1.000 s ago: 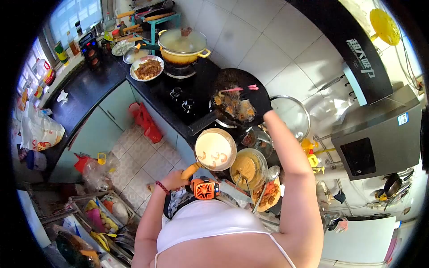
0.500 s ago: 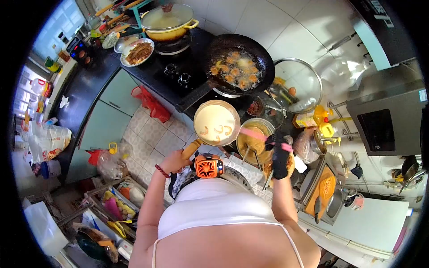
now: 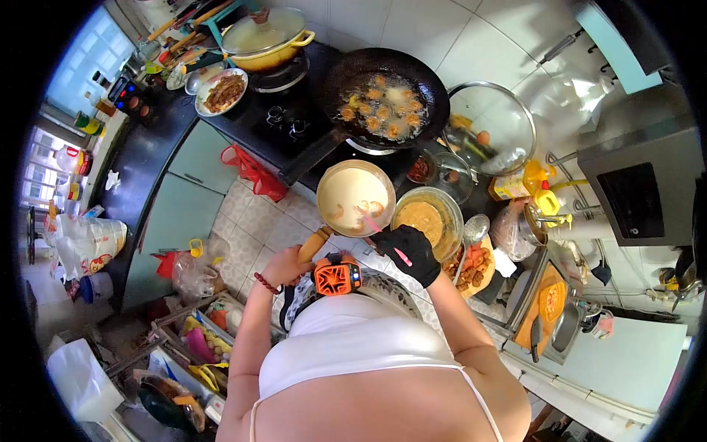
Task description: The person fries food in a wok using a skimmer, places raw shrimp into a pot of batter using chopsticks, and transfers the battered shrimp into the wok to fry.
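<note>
My left hand, a beaded bracelet on its wrist, is closed around the wooden handle of a pan. The pan has a pale inside and holds several curled pieces that look like peeled shrimp. My right hand wears a black glove and grips a pink utensil; its tip is over the pan's near right edge, among the pieces. Its exact kind is partly hidden by the glove. Just right of the pan stands a bowl of thick tan batter.
A black wok with bubbling oil and browned pieces sits on the stove, its handle pointing at me. A plate of fried food with a slotted ladle lies right of the batter. Behind stand a glass lid, oil bottle and yellow pot.
My right hand has moved left with the pink utensil, from above the batter bowl to the pan. The left hand still holds the pan handle. The view has shifted slightly.
</note>
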`<action>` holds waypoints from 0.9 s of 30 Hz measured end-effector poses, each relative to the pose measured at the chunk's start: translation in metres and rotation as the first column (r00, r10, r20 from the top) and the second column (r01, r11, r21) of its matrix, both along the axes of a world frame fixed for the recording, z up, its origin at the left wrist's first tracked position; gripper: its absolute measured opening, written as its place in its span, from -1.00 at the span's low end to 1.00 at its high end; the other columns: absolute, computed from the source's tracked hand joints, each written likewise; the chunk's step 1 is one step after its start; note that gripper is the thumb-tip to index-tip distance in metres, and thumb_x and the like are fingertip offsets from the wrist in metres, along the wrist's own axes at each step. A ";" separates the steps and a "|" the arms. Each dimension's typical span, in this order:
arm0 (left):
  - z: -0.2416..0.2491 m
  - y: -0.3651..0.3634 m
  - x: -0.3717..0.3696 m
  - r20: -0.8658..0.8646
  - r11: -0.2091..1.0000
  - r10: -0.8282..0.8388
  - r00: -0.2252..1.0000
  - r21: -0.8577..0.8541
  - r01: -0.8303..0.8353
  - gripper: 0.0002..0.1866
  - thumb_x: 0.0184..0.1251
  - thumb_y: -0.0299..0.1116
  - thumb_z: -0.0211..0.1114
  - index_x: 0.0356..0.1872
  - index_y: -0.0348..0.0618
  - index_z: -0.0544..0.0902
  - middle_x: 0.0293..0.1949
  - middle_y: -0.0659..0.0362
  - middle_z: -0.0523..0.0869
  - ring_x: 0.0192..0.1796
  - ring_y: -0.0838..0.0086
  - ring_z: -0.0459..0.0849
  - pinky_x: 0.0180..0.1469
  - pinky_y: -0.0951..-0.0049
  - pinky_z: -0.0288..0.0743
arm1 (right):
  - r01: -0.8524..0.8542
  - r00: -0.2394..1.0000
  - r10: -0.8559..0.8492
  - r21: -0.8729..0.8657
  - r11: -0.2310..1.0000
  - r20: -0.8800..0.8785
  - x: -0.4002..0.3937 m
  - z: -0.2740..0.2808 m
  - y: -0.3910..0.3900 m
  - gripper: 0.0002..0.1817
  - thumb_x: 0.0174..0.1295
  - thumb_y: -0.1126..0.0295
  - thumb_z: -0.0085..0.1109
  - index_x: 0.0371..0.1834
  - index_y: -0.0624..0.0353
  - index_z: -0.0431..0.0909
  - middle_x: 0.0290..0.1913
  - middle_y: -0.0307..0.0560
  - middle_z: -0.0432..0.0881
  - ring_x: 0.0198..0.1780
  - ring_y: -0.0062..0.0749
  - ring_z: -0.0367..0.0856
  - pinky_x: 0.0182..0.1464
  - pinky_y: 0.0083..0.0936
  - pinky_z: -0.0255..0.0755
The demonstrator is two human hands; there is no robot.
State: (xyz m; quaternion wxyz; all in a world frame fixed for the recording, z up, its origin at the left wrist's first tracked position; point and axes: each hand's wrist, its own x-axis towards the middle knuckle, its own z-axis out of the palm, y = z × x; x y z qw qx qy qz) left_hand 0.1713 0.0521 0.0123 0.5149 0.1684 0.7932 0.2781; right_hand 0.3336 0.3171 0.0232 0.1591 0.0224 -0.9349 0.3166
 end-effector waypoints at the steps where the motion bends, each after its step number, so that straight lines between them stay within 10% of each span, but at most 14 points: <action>1: -0.003 -0.002 0.001 -0.002 1.000 0.007 1.000 0.009 -0.007 -0.63 0.11 -0.20 0.31 -0.24 -0.31 0.49 -0.64 0.17 0.57 -0.69 0.48 0.58 -0.67 0.48 0.45 | -0.022 1.000 0.021 0.025 0.999 0.015 -0.002 -0.002 0.001 -0.82 0.07 0.29 0.21 -0.26 0.04 0.66 -0.36 -0.10 0.65 -0.38 -0.17 0.60 -0.36 -0.30 0.46; 7: 0.008 0.000 0.005 -0.014 0.999 0.038 0.999 0.039 -0.037 -0.68 0.12 -0.26 0.28 -0.26 -0.33 0.49 -0.66 0.16 0.57 -0.71 0.49 0.56 -0.70 0.48 0.41 | 0.175 0.984 -0.173 0.073 0.982 -0.032 -0.008 -0.011 0.016 -0.81 0.10 0.32 0.17 -0.25 0.08 0.66 -0.43 -0.05 0.63 -0.41 -0.08 0.57 -0.39 -0.31 0.43; 11: 0.001 -0.002 0.004 -0.048 1.000 0.005 0.999 0.015 -0.004 -0.70 0.10 -0.28 0.28 -0.27 -0.32 0.50 -0.66 0.16 0.57 -0.71 0.49 0.57 -0.70 0.47 0.43 | 0.230 0.957 -0.267 -0.259 0.938 -0.116 -0.014 -0.005 0.019 -0.84 0.16 0.51 0.08 -0.24 0.20 0.63 -0.38 0.03 0.63 -0.38 -0.12 0.58 -0.34 -0.37 0.43; 19: -0.002 -0.006 0.004 0.011 0.998 0.053 0.999 0.045 -0.053 -0.67 0.05 -0.27 0.32 -0.29 -0.31 0.48 -0.64 0.18 0.57 -0.70 0.49 0.57 -0.66 0.48 0.46 | 0.476 0.846 -0.445 -0.790 0.386 0.293 -0.026 -0.042 0.036 -0.75 0.35 0.21 0.03 -0.30 0.15 0.57 -0.56 -0.30 0.52 -0.56 -0.69 0.44 -0.54 -0.70 0.27; 27: -0.003 -0.009 0.004 -0.003 0.997 0.044 0.999 0.059 -0.044 -0.67 0.05 -0.27 0.33 -0.27 -0.29 0.49 -0.64 0.20 0.58 -0.69 0.51 0.58 -0.69 0.50 0.43 | 0.497 0.860 -0.364 -0.752 0.432 0.359 -0.055 -0.055 0.070 -0.72 0.29 0.19 0.13 -0.45 0.15 0.58 -0.64 -0.33 0.49 -0.63 -0.68 0.40 -0.60 -0.62 0.21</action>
